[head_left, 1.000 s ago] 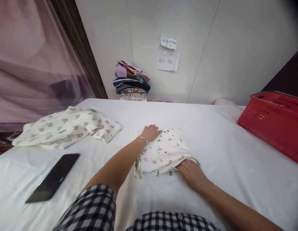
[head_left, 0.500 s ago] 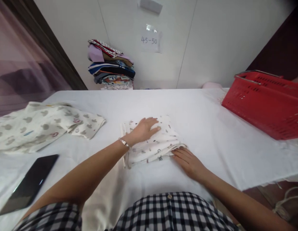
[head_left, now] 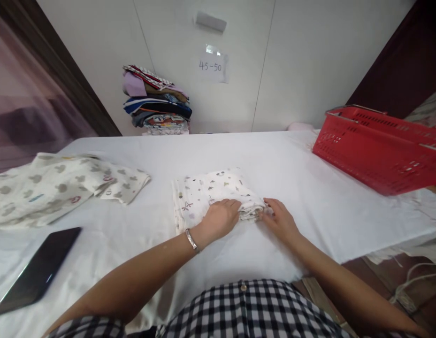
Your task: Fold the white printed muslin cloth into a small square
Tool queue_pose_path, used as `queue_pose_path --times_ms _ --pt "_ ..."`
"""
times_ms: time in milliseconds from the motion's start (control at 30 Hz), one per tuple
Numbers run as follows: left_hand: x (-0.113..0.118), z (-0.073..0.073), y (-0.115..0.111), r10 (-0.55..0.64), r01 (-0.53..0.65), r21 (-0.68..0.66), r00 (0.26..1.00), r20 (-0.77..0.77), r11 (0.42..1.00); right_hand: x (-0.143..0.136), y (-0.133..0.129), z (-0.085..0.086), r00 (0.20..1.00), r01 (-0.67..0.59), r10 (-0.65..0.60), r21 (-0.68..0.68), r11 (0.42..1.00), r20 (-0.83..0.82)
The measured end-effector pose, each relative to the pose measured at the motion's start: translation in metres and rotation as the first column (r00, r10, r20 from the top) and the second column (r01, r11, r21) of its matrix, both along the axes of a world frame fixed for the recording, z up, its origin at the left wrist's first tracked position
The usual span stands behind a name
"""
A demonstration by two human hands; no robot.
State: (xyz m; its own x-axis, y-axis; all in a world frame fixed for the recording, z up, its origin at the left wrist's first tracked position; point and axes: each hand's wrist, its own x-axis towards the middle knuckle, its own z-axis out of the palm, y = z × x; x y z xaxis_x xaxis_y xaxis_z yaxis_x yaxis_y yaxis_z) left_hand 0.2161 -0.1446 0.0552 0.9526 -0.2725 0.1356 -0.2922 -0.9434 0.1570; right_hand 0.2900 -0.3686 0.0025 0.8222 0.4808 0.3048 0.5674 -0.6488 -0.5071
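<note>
A folded white cloth [head_left: 218, 182] with small printed figures lies on the white-covered table in front of me. My left hand [head_left: 223, 217] rests at its front edge, with the fingers bent together over the fabric; a silver bracelet circles that wrist. At the right front corner, where the layers bunch into a roll, my right hand [head_left: 281, 222] touches the cloth. Its thumb and fingers are apart on either side of that corner. A second white cloth [head_left: 63, 185], with grey printed shapes, lies loosely spread to the left.
A dark phone or tablet [head_left: 40, 270] lies at the front left of the table [head_left: 239, 150]. A red plastic basket [head_left: 372, 152] stands at the right. Beyond the far edge is a stack of folded clothes [head_left: 157, 101] by a white panel with a "45-50" paper [head_left: 213, 67].
My left hand has moved from the cloth's middle toward its front edge, its fingers now bent. My right hand has shifted slightly up and right, its thumb and fingers now spread at the corner.
</note>
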Motion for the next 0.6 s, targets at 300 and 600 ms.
queue_pose_path --times_ms 300,600 --pt "0.006 -0.001 -0.003 0.090 -0.091 -0.016 0.995 -0.047 0.996 0.005 0.018 0.009 0.997 -0.020 0.033 -0.168 0.986 0.071" --pt "0.003 -0.006 -0.007 0.030 -0.030 -0.028 0.999 -0.010 0.999 0.005 0.024 0.016 0.999 0.024 -0.039 -0.339 0.941 -0.036"
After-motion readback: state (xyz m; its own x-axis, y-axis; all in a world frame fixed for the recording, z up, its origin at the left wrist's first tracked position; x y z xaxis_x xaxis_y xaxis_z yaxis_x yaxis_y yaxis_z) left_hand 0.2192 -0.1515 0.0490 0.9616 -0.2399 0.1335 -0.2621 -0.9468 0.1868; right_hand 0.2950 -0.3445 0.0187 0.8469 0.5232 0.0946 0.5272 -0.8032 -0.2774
